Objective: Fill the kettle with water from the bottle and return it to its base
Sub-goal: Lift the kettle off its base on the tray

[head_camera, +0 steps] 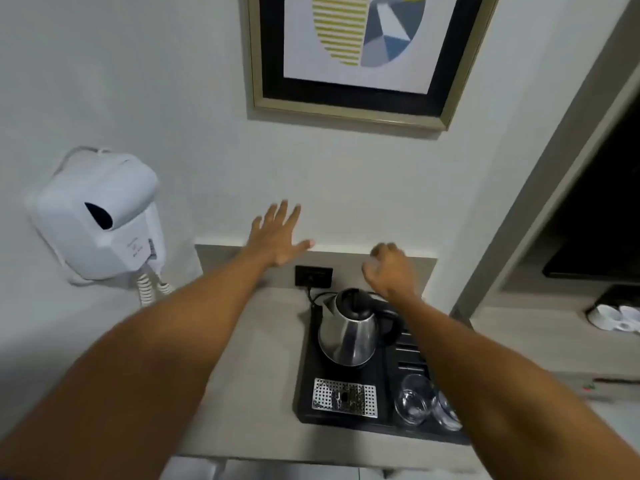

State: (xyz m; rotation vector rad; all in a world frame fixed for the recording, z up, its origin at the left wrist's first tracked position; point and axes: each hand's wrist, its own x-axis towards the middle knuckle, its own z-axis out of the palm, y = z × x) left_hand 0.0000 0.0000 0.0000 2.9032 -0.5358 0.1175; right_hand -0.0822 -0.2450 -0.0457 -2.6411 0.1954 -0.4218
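Pale walls enclose a beige tabletop (263, 375), on which a black tray (304, 393) carries a steel kettle (348, 332) with its lid shut. Both arms are stretched forward above it. The left hand (277, 239) is held flat near the wall with its fingers (282, 211) spread and empty. The right hand (389, 268) hovers just above the kettle's handle, its fingers curled loosely inward with nothing seen in them.

A hurried grab could knock the two glasses (415, 398) standing on the tray just beside the right forearm, or tug the cord running to the socket (313, 275). Water poured carelessly near that socket would be a hazard.

No bottle is seen anywhere. The kettle's base is hidden under its body, most of the handle is covered by the right wrist, and the right fingertips cannot be made out. Motion blur softens both hands.
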